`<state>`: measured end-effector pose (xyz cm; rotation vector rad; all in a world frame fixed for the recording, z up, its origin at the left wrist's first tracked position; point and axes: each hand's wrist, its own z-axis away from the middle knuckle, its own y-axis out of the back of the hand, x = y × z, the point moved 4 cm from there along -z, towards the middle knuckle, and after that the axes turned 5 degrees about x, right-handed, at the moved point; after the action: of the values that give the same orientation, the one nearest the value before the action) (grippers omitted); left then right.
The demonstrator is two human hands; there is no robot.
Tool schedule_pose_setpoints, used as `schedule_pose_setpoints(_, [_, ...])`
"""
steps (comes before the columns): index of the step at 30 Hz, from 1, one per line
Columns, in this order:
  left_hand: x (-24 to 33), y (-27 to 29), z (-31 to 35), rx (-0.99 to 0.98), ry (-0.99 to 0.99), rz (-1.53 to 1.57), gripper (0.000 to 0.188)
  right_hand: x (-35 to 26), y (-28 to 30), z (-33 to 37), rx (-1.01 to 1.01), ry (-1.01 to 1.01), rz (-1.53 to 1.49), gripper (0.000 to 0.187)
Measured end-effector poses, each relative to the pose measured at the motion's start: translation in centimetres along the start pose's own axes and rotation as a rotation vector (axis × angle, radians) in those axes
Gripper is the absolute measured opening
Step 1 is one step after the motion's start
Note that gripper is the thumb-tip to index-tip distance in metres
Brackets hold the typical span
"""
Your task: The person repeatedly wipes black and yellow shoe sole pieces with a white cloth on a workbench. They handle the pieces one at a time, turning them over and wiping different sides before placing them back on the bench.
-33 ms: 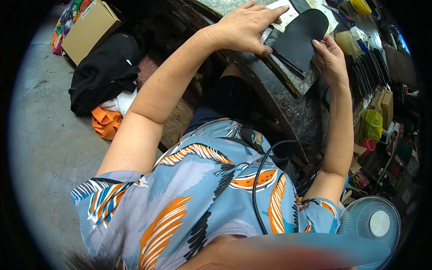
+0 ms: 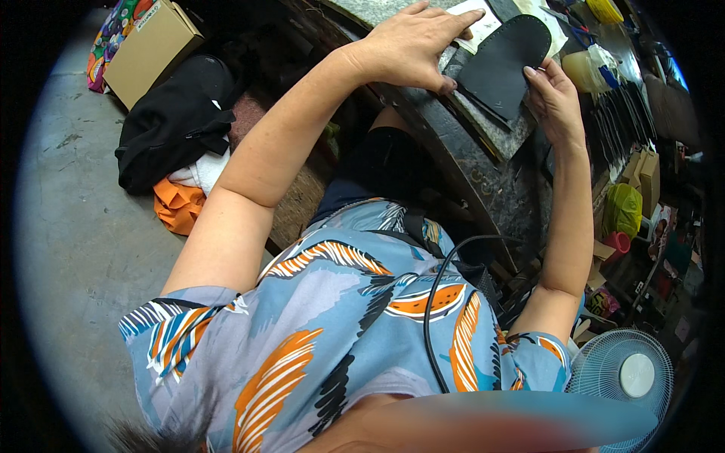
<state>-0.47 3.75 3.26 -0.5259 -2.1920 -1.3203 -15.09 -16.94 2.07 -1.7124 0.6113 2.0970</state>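
A flat black leather-like piece with a rounded end lies on the bench; small holes run along its curved edge. My right hand pinches the right edge of this piece between thumb and fingers. To its left, my left hand is open, fingers stretched out and thumb apart. The thumb tip is close to the piece's left edge; I cannot tell whether it touches. Under the piece sits a grey stone-like slab. White paper shows behind the piece.
A jar of yellowish stuff stands right of the piece, near several dark flat strips. A yellow roll is at the far right. On the left are a cardboard box and a black bag. A fan stands lower right.
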Motion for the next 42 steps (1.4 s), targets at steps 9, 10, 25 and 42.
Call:
schedule_pose_setpoints(9, [-0.4,-0.3,0.1,-0.021,-0.003,-0.063,0.103,0.3,-0.2,0.1,0.019,0.018,0.0,0.023])
schedule_pose_setpoints(10, [-0.5,-0.4,0.0,0.0,-0.015,-0.081,0.102,0.3,-0.2,0.1,0.035,0.022,0.004,0.023])
schedule_pose_setpoints(25, [-0.5,-1.9,0.0,0.195,-0.044,-0.305,0.098,-2.0,-0.6,0.5,0.295,0.247,1.033,0.036])
schedule_pose_setpoints(42, [-0.8,-0.9,-3.2,0.0,-0.06,-0.509,0.033,-1.2,-6.5,8.6,-0.09,0.781,1.235,0.087])
